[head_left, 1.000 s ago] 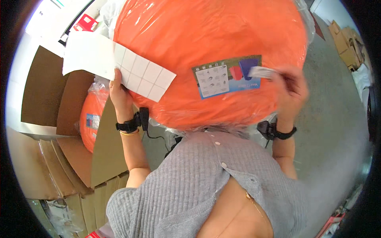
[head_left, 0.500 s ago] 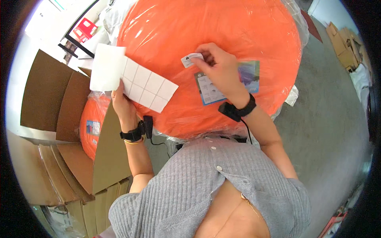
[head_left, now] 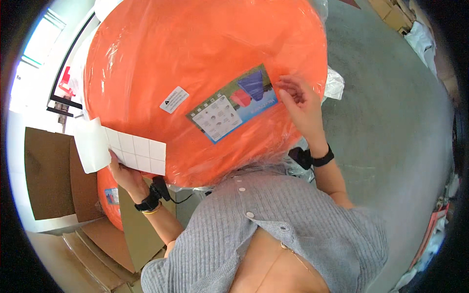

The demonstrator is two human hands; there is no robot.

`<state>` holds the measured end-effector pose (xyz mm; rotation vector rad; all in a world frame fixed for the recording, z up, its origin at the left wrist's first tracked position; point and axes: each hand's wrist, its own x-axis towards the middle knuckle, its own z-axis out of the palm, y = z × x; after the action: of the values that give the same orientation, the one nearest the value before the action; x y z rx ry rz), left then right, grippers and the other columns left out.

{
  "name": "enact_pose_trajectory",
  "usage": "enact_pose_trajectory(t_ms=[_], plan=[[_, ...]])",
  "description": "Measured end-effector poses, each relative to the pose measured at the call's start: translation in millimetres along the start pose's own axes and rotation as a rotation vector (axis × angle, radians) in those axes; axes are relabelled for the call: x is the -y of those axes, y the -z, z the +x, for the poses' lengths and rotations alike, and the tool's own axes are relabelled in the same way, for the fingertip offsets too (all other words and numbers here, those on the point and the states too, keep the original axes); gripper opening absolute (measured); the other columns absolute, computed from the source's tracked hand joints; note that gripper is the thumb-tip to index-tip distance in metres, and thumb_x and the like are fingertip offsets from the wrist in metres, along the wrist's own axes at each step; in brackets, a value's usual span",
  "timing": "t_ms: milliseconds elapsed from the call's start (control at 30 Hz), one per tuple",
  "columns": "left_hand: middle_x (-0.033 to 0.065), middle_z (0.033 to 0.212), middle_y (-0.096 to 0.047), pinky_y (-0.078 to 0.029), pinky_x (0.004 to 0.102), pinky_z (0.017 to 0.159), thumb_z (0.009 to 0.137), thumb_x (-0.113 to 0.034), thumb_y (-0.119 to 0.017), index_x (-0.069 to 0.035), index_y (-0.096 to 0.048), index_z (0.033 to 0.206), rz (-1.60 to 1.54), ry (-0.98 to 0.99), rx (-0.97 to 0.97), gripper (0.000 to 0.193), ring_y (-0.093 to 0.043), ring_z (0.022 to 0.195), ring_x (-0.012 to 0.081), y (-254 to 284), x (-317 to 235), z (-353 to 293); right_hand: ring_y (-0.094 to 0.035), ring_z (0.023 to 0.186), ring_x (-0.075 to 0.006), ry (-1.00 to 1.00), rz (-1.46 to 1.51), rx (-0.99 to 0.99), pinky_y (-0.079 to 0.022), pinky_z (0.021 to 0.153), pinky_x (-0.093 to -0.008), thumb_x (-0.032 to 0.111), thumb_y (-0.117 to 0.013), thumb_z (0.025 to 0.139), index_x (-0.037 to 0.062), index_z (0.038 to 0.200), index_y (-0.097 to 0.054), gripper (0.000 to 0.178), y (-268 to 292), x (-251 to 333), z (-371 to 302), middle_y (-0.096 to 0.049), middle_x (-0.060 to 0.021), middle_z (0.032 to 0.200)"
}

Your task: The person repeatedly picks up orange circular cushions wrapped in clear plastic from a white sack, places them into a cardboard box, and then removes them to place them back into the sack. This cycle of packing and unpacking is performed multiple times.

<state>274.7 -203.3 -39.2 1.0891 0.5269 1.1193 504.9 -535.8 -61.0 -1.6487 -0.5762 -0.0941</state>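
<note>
A large round orange cushion-like bundle (head_left: 195, 53) in clear plastic wrap fills the space before me. My left hand (head_left: 128, 179) grips a white sticker sheet (head_left: 134, 150) with a folded-over flap, thumb on its face, at the bundle's near left. A small white warning label (head_left: 174, 99) lies flat on the plastic near the middle. Right of it is a colourful printed card (head_left: 237, 103), tilted, with pictures on it. My right hand (head_left: 302, 102) hovers by the card's right end, fingers loosely bent and apart, nothing in them.
Brown cardboard box flaps (head_left: 49, 171) stand at the left, beside a second wrapped orange bundle (head_left: 108, 202). A red stool (head_left: 66, 82) and a black frame (head_left: 72, 53) are at the far left. Flattened cardboard (head_left: 391, 14) and white plastic (head_left: 421, 41) lie at the far right on the grey floor (head_left: 381, 122).
The warning label has left my right hand and now lies on the plastic. That hand has moved right, past the card. The sticker sheet stays in my left hand, and the view has shifted.
</note>
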Motion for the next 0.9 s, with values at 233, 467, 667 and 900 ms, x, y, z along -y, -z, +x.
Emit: enact_pose_trajectory(t_ms=[233, 467, 667, 900], plan=[[0.0089, 0.112, -0.053, -0.043, 0.0331, 0.085, 0.090, -0.025, -0.047, 0.001, -0.045, 0.116, 0.069, -0.007, -0.030, 0.037, -0.053, 0.099, 0.0184, -20.3, -7.4, -8.4, -0.057, 0.075, -0.0080, -0.145, 0.069, 0.019, -0.043, 0.062, -0.0198, 0.009, -0.058, 0.080, 0.0024, 0.112, -0.052, 0.033, -3.2, -10.8, -9.8, -0.063, -0.0059, 0.100], [0.0078, 0.107, -0.056, -0.044, 0.0321, 0.083, 0.089, -0.021, -0.049, 0.001, -0.049, 0.113, 0.068, -0.039, -0.034, 0.033, -0.054, 0.097, 0.0165, -22.0, -5.1, -4.0, -0.055, 0.071, -0.0059, -0.135, 0.183, 0.025, -0.042, 0.058, -0.0181, 0.008, -0.058, 0.080, 0.0026, 0.113, -0.052, 0.034, -4.6, -20.3, -3.6, -0.062, -0.0049, 0.101], [0.0080, 0.106, -0.056, -0.044, 0.0318, 0.082, 0.089, -0.021, -0.048, 0.001, -0.048, 0.113, 0.097, -0.044, -0.027, 0.032, -0.054, 0.095, 0.0158, -26.2, -3.0, -6.5, -0.051, 0.063, -0.0034, -0.206, 0.288, 0.180, -0.041, 0.055, -0.0165, 0.008, -0.059, 0.080, 0.0026, 0.111, -0.053, 0.032, 3.0, -26.7, -1.3, -0.062, -0.0047, 0.100], [0.0107, 0.110, -0.054, -0.042, 0.0344, 0.086, 0.087, -0.018, -0.052, 0.004, -0.047, 0.114, 0.086, -0.104, -0.011, 0.035, -0.052, 0.099, 0.0196, -18.9, 1.2, 1.5, -0.052, 0.065, -0.0038, -0.025, 0.296, 0.219, -0.043, 0.059, -0.0178, 0.011, -0.063, 0.078, 0.0031, 0.110, -0.054, 0.034, 1.9, 10.5, 11.6, -0.062, -0.0045, 0.100]])
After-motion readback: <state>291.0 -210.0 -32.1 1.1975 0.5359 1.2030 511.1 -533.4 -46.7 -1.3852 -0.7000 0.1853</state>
